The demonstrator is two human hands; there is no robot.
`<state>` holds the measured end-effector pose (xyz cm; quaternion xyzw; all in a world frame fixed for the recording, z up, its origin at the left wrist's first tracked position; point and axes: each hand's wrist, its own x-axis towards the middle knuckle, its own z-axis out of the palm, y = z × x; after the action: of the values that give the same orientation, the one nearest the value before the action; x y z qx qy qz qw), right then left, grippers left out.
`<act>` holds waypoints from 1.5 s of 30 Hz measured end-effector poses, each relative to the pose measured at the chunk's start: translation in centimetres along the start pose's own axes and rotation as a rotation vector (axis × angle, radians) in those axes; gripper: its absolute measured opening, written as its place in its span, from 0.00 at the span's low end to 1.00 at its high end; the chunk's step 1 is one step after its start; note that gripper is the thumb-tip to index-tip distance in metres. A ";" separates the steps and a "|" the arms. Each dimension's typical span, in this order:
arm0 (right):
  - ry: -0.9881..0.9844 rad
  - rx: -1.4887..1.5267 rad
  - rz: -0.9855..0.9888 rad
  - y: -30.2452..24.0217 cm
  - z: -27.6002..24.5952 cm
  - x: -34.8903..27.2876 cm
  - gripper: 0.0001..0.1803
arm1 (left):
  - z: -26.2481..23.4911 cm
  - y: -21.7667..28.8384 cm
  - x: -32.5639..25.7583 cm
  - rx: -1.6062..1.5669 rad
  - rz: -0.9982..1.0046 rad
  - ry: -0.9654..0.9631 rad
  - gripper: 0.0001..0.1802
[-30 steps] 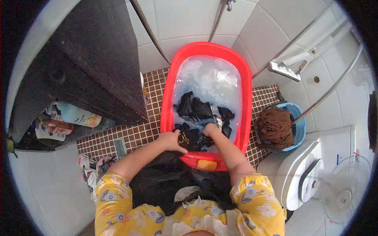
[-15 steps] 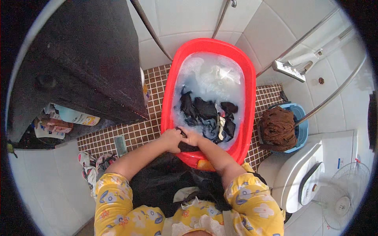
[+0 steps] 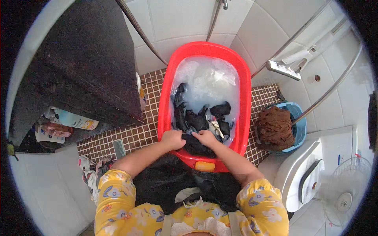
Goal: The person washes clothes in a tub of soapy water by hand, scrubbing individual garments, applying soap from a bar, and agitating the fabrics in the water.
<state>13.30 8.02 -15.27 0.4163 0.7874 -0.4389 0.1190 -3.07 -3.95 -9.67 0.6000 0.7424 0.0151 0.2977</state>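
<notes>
A red plastic tub (image 3: 164, 98) holds cloudy, sudsy water and a dark wet garment (image 3: 191, 120). At the tub's near end, my left hand (image 3: 173, 140) is closed on the black cloth of this garment, its thumb pointing inward. My right hand (image 3: 205, 137) grips the same cloth a short way to the right, thumb also turned in. Between and below both hands, a stretch of black fabric hangs over the inner near wall. A pale printed strip (image 3: 215, 129) shows among the folds. On the near rim lies a yellow block like a soap bar (image 3: 204, 166).
To the right stands a light blue bucket (image 3: 301, 129) with a brown cloth (image 3: 274, 128). A white toilet (image 3: 289, 177) and a fan (image 3: 344, 200) are nearer. Dark shelving (image 3: 78, 74) with bottles (image 3: 76, 118) rises at left. Shoes (image 3: 92, 173) sit on the brown tiled floor (image 3: 151, 88).
My hands were close together on bunched cloth; now they are apart, with the fabric spread between them. The submerged garment has shifted, and the view has moved slightly.
</notes>
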 end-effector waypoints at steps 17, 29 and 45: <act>-0.199 -0.445 0.031 4.8 4.4 1.7 0.29 | 8.7 -0.7 6.2 0.127 0.137 -0.213 0.29; -0.380 -0.462 -0.039 4.5 -7.6 1.3 0.43 | 3.0 -0.3 7.0 -0.056 -0.234 -0.266 0.31; -0.140 -0.425 0.152 6.4 5.4 3.1 0.25 | 8.4 0.4 8.0 0.262 0.013 -0.328 0.28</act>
<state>15.29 7.13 -23.94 0.4087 0.8182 -0.2806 0.2910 0.34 0.54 -19.81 0.6329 0.6757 -0.1773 0.3339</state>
